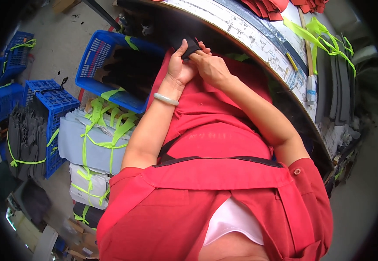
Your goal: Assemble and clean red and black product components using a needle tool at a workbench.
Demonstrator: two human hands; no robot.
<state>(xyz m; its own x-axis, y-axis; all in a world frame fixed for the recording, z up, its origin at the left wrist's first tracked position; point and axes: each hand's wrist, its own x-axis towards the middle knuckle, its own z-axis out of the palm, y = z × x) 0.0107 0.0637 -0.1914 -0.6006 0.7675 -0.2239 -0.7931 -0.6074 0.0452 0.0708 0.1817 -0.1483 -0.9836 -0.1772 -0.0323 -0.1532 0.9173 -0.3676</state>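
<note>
A small piece of black fabric (190, 46) is held between my two hands, over the lap of my red apron (215, 143). My left hand (179, 68) has its palm turned up and its thumb against the fabric; a pale bangle (166, 99) circles that wrist. From the other side my right hand (214, 68) grips the fabric, its fingers close to the left ones. The far end of the fabric merges into the dark under the table, so its full shape is hidden.
A blue plastic basket (84, 58) with black pieces (130, 69) inside stands left of my hands. Nearer lie tied grey-white bundles (73, 139) and a blue crate (58, 102). The worn white table (237, 32) curves along the right, bearing red pieces (265, 8) and dark strips (339, 87).
</note>
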